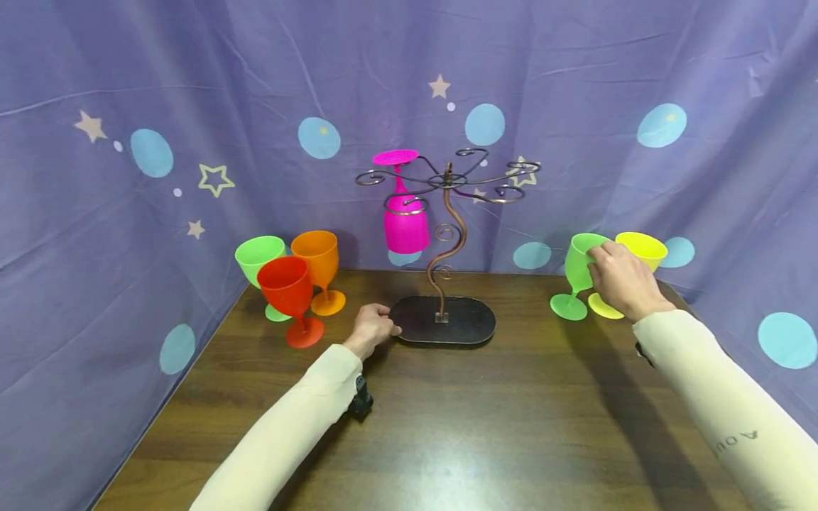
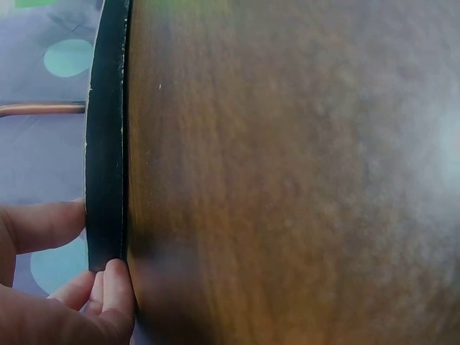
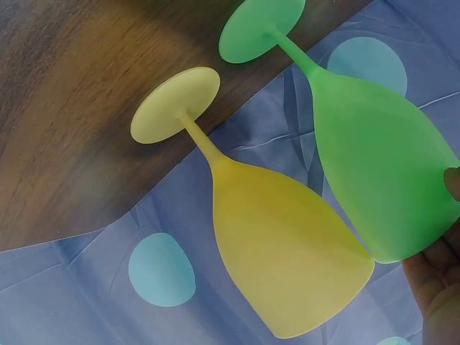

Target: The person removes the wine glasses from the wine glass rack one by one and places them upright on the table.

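My left hand (image 1: 372, 329) pinches the left end of the wine glass rack's black base (image 1: 469, 323). In the left wrist view the thumb (image 2: 54, 224) lies on top and the fingers touch the end edge. From the rack (image 1: 455, 241) a pink goblet (image 1: 407, 231) hangs upside down on the left side. At the right, my right hand (image 1: 623, 277) grips a green goblet (image 3: 381, 154) by its rim; its foot appears to be on the table. Close beside it stands a yellow goblet (image 3: 277, 248), upright, partly hidden by the hand in the head view.
At the left of the wooden table (image 1: 447, 411) stand a red goblet (image 1: 287, 287), an orange goblet (image 1: 319, 259) and another green goblet (image 1: 258, 252), all upright. A purple curtain (image 1: 255, 85) hangs behind and along both sides. Curled metal arms (image 1: 511, 191) spread from the rack's top.
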